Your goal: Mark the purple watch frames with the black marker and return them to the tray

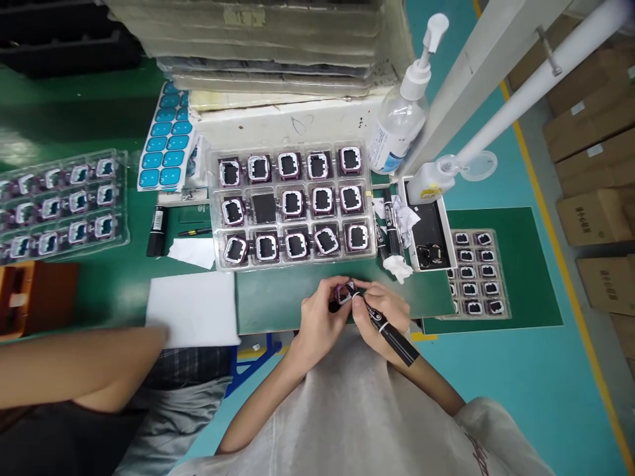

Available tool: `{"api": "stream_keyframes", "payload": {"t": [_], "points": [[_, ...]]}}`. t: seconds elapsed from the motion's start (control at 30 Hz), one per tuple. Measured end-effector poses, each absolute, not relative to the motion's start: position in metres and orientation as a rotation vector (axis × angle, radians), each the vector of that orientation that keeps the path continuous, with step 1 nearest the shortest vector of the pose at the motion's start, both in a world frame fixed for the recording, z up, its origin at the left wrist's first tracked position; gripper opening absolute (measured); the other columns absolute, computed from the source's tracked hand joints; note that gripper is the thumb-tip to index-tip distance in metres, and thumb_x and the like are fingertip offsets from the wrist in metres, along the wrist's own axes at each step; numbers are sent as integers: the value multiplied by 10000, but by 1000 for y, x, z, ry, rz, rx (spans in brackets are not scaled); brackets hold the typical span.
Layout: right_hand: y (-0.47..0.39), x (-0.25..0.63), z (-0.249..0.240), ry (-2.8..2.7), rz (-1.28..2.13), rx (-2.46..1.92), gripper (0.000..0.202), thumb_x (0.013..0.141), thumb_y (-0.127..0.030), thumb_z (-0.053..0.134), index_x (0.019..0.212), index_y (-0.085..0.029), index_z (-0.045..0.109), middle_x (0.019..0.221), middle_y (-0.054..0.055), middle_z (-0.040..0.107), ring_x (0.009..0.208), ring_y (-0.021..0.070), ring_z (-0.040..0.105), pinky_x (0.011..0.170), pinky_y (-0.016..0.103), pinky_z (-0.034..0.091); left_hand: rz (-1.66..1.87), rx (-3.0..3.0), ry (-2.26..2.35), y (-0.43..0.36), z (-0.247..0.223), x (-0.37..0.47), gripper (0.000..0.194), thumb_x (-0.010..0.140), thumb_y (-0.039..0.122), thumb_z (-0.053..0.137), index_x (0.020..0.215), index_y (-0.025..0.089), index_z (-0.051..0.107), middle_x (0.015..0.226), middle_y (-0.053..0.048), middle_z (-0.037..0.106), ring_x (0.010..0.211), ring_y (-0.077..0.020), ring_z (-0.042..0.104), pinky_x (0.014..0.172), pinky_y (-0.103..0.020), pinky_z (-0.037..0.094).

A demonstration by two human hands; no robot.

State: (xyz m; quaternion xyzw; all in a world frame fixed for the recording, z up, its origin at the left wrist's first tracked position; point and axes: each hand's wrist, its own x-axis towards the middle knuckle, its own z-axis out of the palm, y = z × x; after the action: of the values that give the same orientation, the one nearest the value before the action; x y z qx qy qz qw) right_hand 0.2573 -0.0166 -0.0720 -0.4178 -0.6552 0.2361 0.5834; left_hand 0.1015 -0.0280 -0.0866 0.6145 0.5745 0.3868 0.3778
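Observation:
Between the fingers of my left hand (320, 317) is a small purple watch-case-like frame (343, 293), held just over the table's front edge. My right hand (380, 311) grips a black marker pen (391, 336), its tip end at the frame and its striped end towards my forearm. Fingers partly hide the frame and the exact contact of the tip. Beyond my hands lies a clear plastic tray (292, 264) with rows of similar frames. One pocket (264, 208) in its middle row shows only a dark square bottom.
A pump bottle (399, 125) and a white box (449, 254) stand right of the tray, near capped markers (391, 225) and crumpled tissue. Boxes (278, 112) are stacked behind. A co-worker's arm (84, 363) reaches in from the left, near a white cloth (193, 309).

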Motion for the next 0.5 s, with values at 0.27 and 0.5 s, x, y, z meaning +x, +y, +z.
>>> {"api": "stream_keyframes", "payload": {"t": [0.27, 0.5], "points": [[-15, 258, -68, -1553, 560, -947, 311, 944, 36, 702, 983, -257, 607, 759, -58, 596, 665, 154, 648, 884, 459, 768, 971, 1448, 1442, -26, -86, 101, 346, 966, 213, 793, 1287, 268, 675, 1122, -41, 872, 945, -223, 858, 834, -324, 683], [-14, 256, -70, -1542, 551, -957, 284, 963, 8, 700, 994, -262, 617, 753, -57, 591, 639, 149, 627, 884, 457, 769, 956, 1441, 1445, -26, -86, 101, 354, 967, 229, 798, 1298, 268, 678, 1109, -46, 869, 925, -222, 847, 816, -324, 674]]}}
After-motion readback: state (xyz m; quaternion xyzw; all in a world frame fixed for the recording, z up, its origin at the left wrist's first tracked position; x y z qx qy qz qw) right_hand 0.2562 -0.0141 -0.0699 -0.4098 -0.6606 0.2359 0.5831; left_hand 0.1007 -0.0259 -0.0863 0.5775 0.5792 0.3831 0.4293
